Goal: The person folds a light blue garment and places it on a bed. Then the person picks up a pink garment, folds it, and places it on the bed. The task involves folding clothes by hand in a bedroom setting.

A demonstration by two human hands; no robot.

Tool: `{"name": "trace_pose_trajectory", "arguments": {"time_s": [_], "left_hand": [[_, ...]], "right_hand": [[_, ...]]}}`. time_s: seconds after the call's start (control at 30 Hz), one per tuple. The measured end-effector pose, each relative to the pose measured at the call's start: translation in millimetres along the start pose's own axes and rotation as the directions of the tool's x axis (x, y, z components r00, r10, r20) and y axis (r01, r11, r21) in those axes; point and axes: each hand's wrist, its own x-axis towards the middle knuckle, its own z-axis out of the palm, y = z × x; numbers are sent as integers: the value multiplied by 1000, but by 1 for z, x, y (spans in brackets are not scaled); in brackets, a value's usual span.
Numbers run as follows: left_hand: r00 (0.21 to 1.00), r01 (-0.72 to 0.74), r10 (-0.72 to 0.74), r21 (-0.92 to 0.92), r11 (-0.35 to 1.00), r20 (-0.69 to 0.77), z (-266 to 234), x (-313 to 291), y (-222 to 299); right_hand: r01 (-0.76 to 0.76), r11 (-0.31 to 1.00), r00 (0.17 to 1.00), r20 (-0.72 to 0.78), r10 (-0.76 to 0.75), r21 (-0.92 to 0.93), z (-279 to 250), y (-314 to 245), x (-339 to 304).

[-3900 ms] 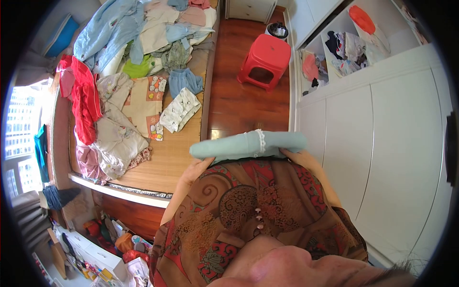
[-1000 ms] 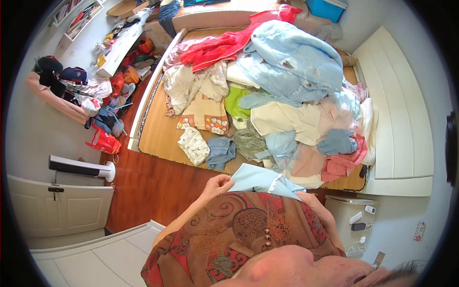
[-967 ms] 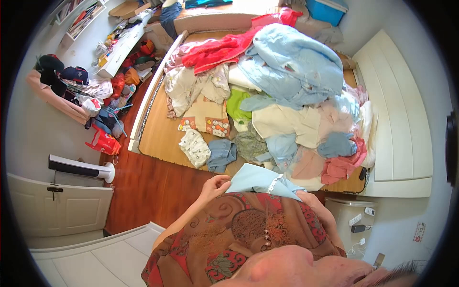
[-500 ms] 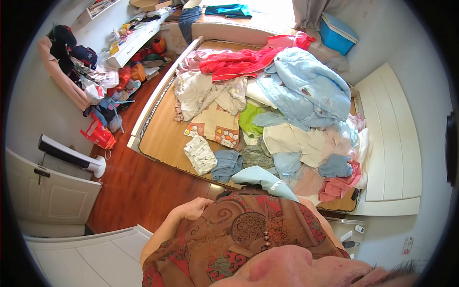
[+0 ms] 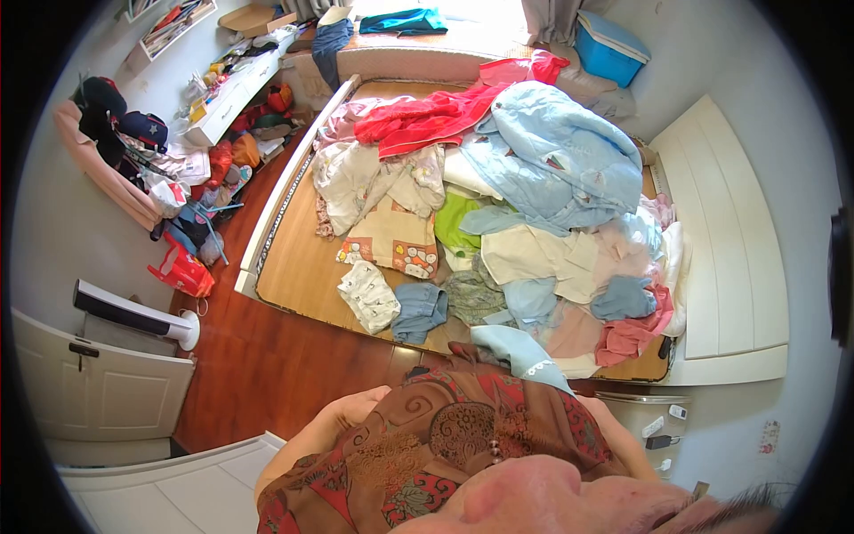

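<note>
My left hand (image 5: 358, 407) is at the front of my patterned brown blouse (image 5: 463, 432). Its fingers look curled closed, with the tips hidden by the cloth; what they hold cannot be made out. On the other side, my right forearm (image 5: 620, 434) runs behind the blouse, and the hand itself is hidden. A light blue garment with white lace trim (image 5: 525, 356) hangs between my body and the bed edge, its lower part out of sight. Just beyond lie folded blue denim shorts (image 5: 418, 311), white patterned folded clothing (image 5: 368, 295) and a grey-green garment (image 5: 474, 295).
A wooden bed base (image 5: 289, 258) carries heaped clothes, among them a red garment (image 5: 427, 120) and a big light blue quilted piece (image 5: 569, 156). A white headboard (image 5: 725, 249) stands at right. To the left are a tower fan (image 5: 133, 313), a red bag (image 5: 185, 267) and a white door (image 5: 107, 378).
The light blue lace-trimmed garment has drawn in from the left and bunched closer to my body. My left hand has shifted slightly left and lower. The view has tilted slightly.
</note>
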Motion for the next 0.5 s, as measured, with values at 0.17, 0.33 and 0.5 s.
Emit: {"name": "trace_pose_trajectory", "arguments": {"time_s": [0.17, 0.33, 0.5], "left_hand": [[995, 97, -101, -173, 980, -11, 16, -8, 15], [953, 304, -286, -265, 915, 103, 24, -15, 47], [946, 324, -312, -342, 882, 91, 29, 28, 18]], "right_hand": [[-36, 997, 999, 25, 35, 70, -7, 9, 3], [-100, 980, 992, 88, 86, 172, -15, 31, -6], [-248, 933, 967, 129, 221, 262, -16, 76, -44]]}}
